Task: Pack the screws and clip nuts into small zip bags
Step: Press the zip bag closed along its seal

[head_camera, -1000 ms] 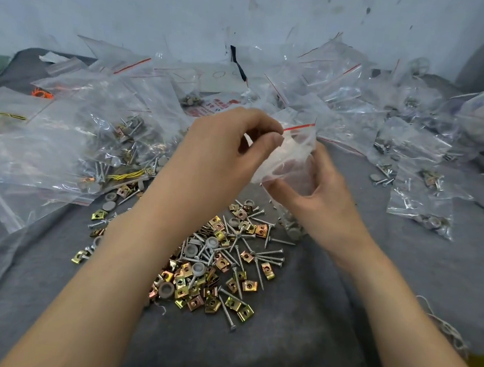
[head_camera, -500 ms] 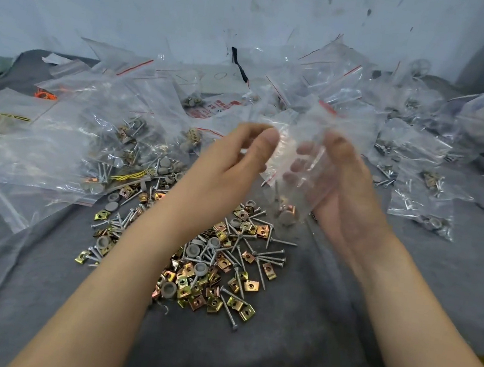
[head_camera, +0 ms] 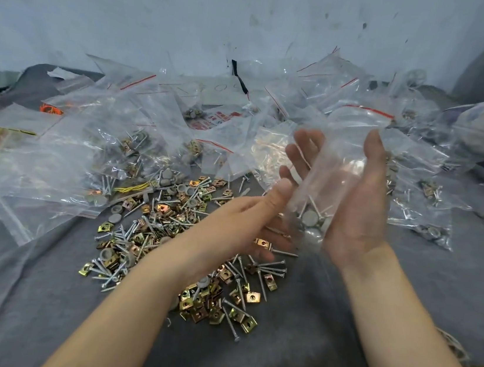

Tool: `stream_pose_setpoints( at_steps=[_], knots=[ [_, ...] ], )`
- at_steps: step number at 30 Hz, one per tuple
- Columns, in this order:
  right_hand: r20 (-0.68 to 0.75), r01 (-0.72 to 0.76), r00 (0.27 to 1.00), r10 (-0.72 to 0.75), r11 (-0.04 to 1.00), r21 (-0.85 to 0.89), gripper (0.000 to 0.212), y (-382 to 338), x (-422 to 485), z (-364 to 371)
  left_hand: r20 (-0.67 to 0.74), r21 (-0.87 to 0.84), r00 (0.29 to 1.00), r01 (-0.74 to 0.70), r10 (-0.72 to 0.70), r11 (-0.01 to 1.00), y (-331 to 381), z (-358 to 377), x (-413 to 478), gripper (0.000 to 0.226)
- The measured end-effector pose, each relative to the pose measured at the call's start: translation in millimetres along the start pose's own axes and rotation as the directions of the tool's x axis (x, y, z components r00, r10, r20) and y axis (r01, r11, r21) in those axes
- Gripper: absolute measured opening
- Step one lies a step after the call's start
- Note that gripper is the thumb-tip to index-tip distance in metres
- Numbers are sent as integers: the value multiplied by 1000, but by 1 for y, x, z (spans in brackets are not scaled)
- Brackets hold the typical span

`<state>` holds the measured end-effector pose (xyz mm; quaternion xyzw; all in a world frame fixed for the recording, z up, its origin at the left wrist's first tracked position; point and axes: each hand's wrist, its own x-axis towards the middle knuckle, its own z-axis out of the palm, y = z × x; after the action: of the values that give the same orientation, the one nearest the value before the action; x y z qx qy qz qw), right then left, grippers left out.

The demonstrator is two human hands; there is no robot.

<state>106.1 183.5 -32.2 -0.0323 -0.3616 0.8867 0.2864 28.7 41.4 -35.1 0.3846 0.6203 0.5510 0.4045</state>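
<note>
Two bare forearms reach in over the table (head_camera: 303,361), which is covered with a grey cloth. Between them lies the loose pile of screws and clip nuts (head_camera: 151,230), spread flat on the cloth and still large.

Just above the far edge of that pile hovers the left grip (head_camera: 247,224). It is released, with loose, blurred fingers stretched toward the right, and I can see nothing held in it. Beside it the right grip (head_camera: 352,204) is turned palm inward, thumb up and fingers straight. It is also released, and cradles a small clear bag (head_camera: 349,126) against the palm rather than pinching it. The bag stands roughly upright with its red zip line on top. Screws and grey round caps (head_camera: 310,217) have settled at its bottom, near the heel of the hand. Whether the mouth is sealed I cannot tell.

Behind the hands, filled bags (head_camera: 428,208) lie heaped to the right, and larger plastic bags (head_camera: 101,146) of parts lie to the left, all against a white wall (head_camera: 164,19).

This looks like the filling step for one bag, close to its end. The next move probably calls for both grips to pinch the mouth at the red line and press along it. The bag should stay upright so the loose contents do not slide out.
</note>
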Motion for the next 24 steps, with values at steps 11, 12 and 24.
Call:
stream_pose_setpoints(
  at_steps=[11, 12, 24],
  knots=[
    [-121, -90, 991, 51, 937, -338, 65, 21, 4, -8, -456, 378, 822, -168, 341, 910, -7, -8, 1, 18],
    [-107, -40, 994, 5, 944, -328, 60, 20, 4, -9, -466, 361, 814, -183, 347, 914, -6, -9, 1, 18],
    [-229, 138, 935, -272, 870, -473, 15, 10, 4, -13, -342, 347, 936, 44, 83, 937, -16, -30, -9, 20]
  ],
)
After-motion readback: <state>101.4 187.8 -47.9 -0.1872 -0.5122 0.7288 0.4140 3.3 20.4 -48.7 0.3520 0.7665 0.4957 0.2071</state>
